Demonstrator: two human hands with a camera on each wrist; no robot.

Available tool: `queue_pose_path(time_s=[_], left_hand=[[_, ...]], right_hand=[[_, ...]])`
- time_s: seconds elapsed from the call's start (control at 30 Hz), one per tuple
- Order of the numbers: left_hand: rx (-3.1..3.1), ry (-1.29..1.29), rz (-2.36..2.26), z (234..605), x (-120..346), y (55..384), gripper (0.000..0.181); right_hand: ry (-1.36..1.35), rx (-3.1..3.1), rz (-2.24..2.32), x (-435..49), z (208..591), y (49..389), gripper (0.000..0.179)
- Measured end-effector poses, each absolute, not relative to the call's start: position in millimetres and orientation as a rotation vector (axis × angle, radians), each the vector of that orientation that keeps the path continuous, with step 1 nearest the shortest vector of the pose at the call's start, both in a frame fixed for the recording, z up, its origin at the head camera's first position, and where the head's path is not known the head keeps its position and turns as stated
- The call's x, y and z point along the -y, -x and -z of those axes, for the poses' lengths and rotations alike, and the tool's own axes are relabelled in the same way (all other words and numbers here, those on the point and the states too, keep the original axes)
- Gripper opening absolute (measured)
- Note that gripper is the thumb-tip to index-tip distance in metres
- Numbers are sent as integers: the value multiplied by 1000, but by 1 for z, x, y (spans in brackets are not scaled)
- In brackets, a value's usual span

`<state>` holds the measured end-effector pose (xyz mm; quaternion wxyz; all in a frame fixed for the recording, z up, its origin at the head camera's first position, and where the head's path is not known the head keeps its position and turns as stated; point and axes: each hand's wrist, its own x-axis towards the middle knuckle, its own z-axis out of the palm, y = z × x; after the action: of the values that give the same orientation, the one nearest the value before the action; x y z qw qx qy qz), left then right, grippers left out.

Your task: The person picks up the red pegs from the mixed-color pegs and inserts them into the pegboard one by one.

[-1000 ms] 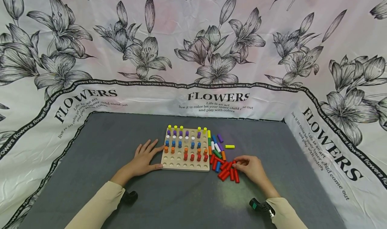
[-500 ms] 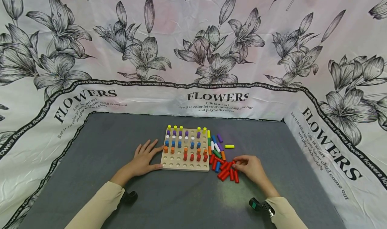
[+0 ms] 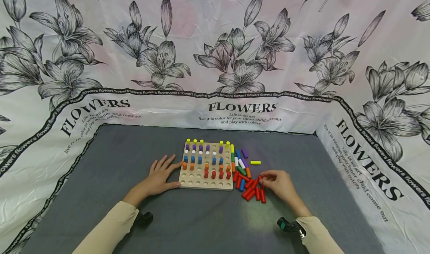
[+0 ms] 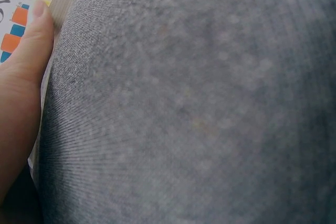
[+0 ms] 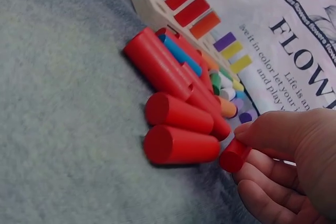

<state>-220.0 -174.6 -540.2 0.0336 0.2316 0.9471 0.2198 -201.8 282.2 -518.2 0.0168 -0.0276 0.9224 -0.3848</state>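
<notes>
A wooden pegboard lies mid-table, with rows of yellow, purple, white, blue, orange and red pegs upright in its holes. Along its left edge my left hand rests with fingers spread, thumb and index finger touching the board. In the left wrist view the thumb lies against the board's side. To the right of the board, my right hand pinches a short red peg between thumb and fingers. That peg is just above the table, close beside loose red pegs lying on their sides.
Beside the board's right edge lie more loose pegs: a blue peg, green, white, orange and purple ones. A yellow peg lies a little apart. The grey tabletop meets a flower-printed cloth behind and at the sides.
My right hand has lifted slightly, with the red peg between its fingertips. The left hand and the board have stayed in place.
</notes>
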Motion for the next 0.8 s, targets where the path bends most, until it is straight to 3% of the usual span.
queue_pose_path(time_s=[0.8], left_hand=[[-2914, -709, -705, 540, 173, 219, 77]], right_hand=[[221, -2890, 1303, -260, 500, 208, 24]])
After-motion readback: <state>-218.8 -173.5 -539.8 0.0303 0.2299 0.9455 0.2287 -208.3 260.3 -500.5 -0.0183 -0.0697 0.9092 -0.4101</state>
